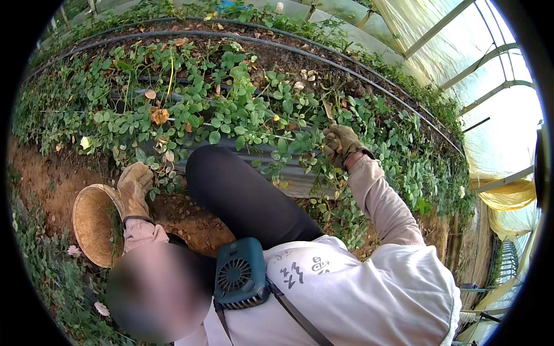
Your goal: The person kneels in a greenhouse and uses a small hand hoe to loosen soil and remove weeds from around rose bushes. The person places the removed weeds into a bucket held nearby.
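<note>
My right hand, in a soiled tan work glove, is curled among the leaves of a low bed of rose plants. A narrow tan blade-like tool sticks up from its fingers towards the soil. My left hand, in a similar glove, is beside the rim of a round tan bucket; its fingers are curled, and whether they hold anything is hidden. The bucket lies tilted, with thin green stems at its right side. A dried orange bloom and a pale rose are among the leaves.
My bent knee is against the bed's grey corrugated edging. Dark irrigation pipes run along the bed. A blue portable fan hangs at my chest. Brown soil lies below the bed; greenhouse posts and plastic sheeting stand right.
</note>
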